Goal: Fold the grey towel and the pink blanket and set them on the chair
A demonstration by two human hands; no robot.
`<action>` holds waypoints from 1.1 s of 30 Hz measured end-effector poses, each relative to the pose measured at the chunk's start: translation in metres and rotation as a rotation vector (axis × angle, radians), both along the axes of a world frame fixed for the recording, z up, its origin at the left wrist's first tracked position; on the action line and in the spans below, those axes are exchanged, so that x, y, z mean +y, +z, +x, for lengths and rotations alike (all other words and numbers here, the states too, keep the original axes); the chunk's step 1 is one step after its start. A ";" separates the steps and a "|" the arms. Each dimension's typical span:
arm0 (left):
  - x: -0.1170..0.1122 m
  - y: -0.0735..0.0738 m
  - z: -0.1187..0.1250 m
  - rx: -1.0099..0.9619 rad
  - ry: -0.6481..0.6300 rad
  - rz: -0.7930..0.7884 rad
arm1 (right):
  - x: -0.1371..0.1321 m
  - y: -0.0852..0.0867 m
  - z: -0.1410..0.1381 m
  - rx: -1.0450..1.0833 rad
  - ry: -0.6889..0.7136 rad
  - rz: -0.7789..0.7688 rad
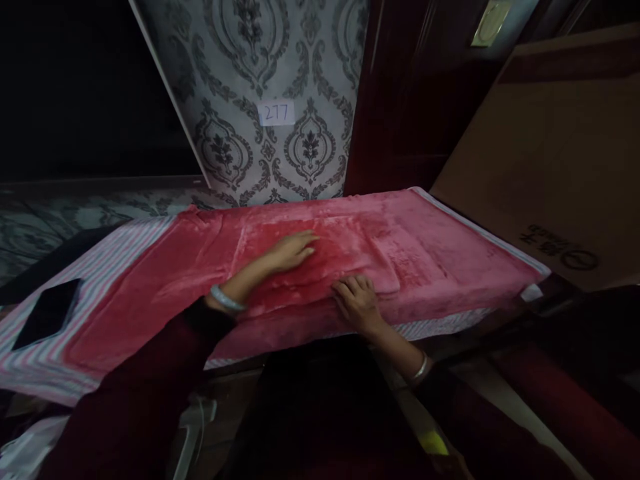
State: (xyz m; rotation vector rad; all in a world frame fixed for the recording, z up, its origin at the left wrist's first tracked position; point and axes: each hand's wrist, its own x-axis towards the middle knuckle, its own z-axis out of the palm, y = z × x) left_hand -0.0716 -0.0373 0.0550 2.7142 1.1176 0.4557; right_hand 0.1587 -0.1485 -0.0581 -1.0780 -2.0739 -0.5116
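A red plush cloth, folded into a rough rectangle, lies on a larger pinkish-red plush blanket. My left hand rests flat on top of the folded cloth, fingers stretched out to the right and the thumb a little apart. At the cloth's near edge, my right hand has its fingers bent over the fabric, with the thumb below them, pinching the edge. Creases run along the near side of the cloth, left of that hand.
A dark phone lies on the striped cloth at the left end. A large cardboard box leans at the right. Behind stand a patterned wall with a paper label and a dark screen.
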 end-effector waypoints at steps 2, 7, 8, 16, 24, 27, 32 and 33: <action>0.035 0.003 0.010 0.037 0.016 -0.042 | 0.003 -0.001 -0.002 -0.002 0.013 0.019; 0.083 -0.008 0.028 0.181 0.224 -0.184 | 0.006 0.001 0.001 0.013 0.072 0.050; 0.087 -0.013 0.029 0.211 0.265 -0.204 | 0.005 0.003 0.002 0.021 0.086 0.065; 0.088 -0.038 0.026 0.241 0.324 -0.155 | -0.001 0.002 0.009 0.085 0.112 0.057; 0.087 -0.023 0.031 0.297 0.322 -0.173 | -0.008 0.028 0.026 0.079 0.142 -0.237; 0.065 -0.012 0.023 0.277 0.260 -0.175 | 0.006 0.048 0.043 0.151 0.020 -0.280; -0.014 -0.017 -0.010 0.285 0.106 -0.046 | 0.037 0.043 0.057 0.033 -0.194 -0.394; -0.029 -0.022 -0.018 0.292 0.116 -0.021 | 0.040 0.037 0.058 -0.004 -0.224 -0.440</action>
